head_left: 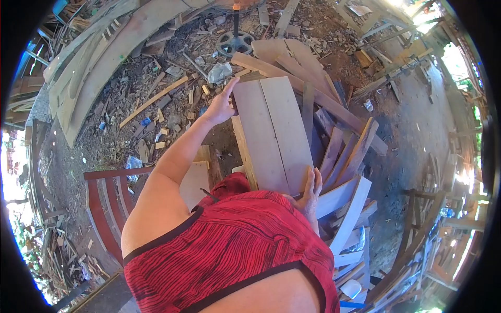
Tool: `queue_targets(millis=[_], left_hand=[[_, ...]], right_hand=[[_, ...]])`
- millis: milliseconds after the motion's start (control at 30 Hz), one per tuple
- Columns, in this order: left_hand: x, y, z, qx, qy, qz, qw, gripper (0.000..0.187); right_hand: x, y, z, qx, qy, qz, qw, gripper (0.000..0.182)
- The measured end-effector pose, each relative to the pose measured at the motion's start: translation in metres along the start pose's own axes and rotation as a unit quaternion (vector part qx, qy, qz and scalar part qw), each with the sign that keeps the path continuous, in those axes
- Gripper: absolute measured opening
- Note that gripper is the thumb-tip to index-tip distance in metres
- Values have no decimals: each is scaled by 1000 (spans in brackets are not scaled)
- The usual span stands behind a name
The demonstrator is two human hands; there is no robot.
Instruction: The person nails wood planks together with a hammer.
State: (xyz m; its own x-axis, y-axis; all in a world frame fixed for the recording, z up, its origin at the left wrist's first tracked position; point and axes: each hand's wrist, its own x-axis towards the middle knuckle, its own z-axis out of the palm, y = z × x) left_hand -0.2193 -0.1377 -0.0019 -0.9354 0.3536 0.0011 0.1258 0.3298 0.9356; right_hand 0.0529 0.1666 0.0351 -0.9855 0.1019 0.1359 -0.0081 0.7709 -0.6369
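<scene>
A flat wooden panel (271,133) made of two pale boards lies in front of me, a dark seam running along its length. At its far left edge, my left hand (222,107) grips the side, with a finger stretched along the corner. My right hand (311,195) holds the near right corner, fingers extended up against the edge and partly hidden by my body. Below the panel's left side shows a rough lighter timber (242,151). Loose planks (342,151) lean in a heap just right of the panel.
Pale boards (350,214) are stacked near my right side. A red slatted wooden piece (109,201) stands at left. Wood scraps and plastic (219,73) litter the ground ahead, near a spoked wheel-like base (235,44). Long curved slabs (99,62) lie at far left.
</scene>
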Motion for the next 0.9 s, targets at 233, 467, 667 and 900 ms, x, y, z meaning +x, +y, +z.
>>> queue_targets(millis=[233,467,667,900], left_hand=[[-1,87,-37,270,-28,-27,962,89],[31,119,59,432,-27,60,900,85],[39,100,93,489,-14,29,872,88],[48,96,99,542,-19,14,840,90]], right_hand=[[1,-1,-2,-6,-9,2,1000,117],[0,0,-2,-2,1,-16,1000,116],[-1,0,-2,-3,4,-7,1000,116],[-4,19,-3,15,26,-66,997,118]])
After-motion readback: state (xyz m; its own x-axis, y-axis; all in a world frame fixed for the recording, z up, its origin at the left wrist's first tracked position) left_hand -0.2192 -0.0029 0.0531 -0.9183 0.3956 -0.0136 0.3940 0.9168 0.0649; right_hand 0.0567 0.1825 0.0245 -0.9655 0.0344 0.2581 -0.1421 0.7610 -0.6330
